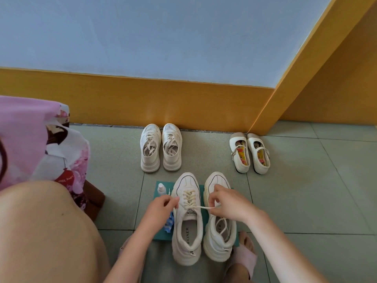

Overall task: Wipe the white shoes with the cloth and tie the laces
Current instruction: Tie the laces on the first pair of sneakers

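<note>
Near left: my bare knee (51,231), nearest thing in view, clear of the work. Both forearms reach in from the near edge.

Task pair sits on a teal mat (160,236) on the floor (306,201), toes far, long axes near-far. Left sneaker (186,240) is the one in hand. Its lace (201,207) is stretched left-right across the tongue.

Left hand (161,207) pinches the left end, just left of the shoe. Right hand (226,205) pinches the right end, hovering over the right sneaker (219,240). My read: knot being drawn, bow not formed yet. The ends need crossing over the tongue, midway between the hands.

Right sneaker's lace lies loose in its opening, untied.

Blue-and-white cloth (169,223) lies on the mat beside the left wrist, small bottle (161,188) farther off. Bottle could tip if the left hand swings out.

Far: another sneaker pair (161,148) and strap shoes (250,153), well apart.
</note>
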